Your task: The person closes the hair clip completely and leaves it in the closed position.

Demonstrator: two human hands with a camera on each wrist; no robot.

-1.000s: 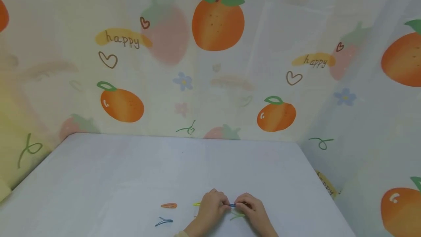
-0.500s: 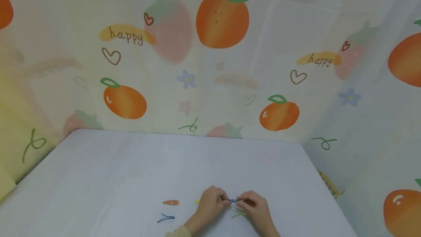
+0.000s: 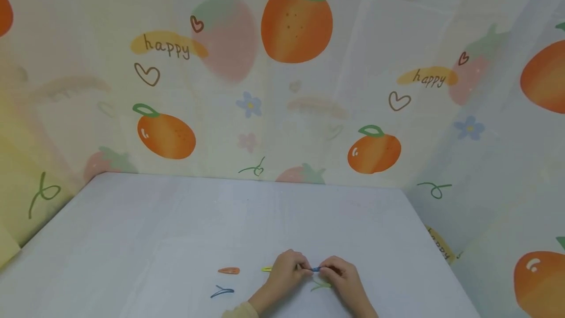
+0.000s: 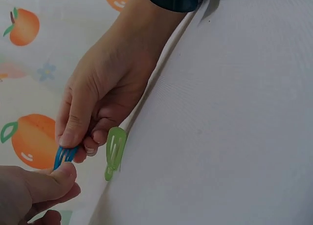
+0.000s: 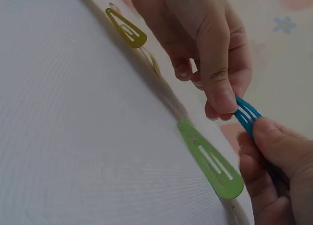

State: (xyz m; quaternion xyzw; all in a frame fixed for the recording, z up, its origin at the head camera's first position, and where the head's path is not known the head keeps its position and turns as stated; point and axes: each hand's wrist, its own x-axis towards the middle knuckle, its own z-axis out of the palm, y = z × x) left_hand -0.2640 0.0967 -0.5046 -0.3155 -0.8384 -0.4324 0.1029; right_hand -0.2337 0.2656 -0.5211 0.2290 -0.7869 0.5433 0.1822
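Observation:
A small blue snap hair clip is stretched between both hands, just above the white table. My left hand pinches one end between thumb and fingers, and my right hand pinches the other. In the right wrist view the blue clip looks slightly bowed, its slotted prongs visible. Below the right hand lies a green hair clip, spread in a Y. Beside the left hand a yellow hair clip is partly hidden; more of this yellow clip shows in the right wrist view.
An orange hair clip lies closed to the left, with a spread blue clip nearer the front. The white tabletop meets a fruit-printed curtain at the back and sides.
The head view has shifted slightly. Both hands keep their pinch on the blue hair clip at nearly the same spot; the clips on the table stay where they were.

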